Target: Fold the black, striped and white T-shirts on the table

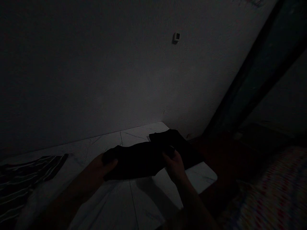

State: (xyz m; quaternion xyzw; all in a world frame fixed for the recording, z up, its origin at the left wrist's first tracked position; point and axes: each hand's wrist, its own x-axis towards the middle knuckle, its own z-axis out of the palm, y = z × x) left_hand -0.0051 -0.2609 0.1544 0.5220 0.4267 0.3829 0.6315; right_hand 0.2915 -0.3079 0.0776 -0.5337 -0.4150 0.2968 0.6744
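shadow hides folds in the black cloth (136, 161).

Left hand (100, 167), thumb spread, right hand (175, 167), fingers curled, forearms (69, 195) extended

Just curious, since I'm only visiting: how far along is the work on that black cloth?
Done: the black cloth lies flattened and layered on the white tiled surface. In hand: the left hand and right hand hold its two sides. Still left: a black-and-white striped cloth lies untouched nearby.
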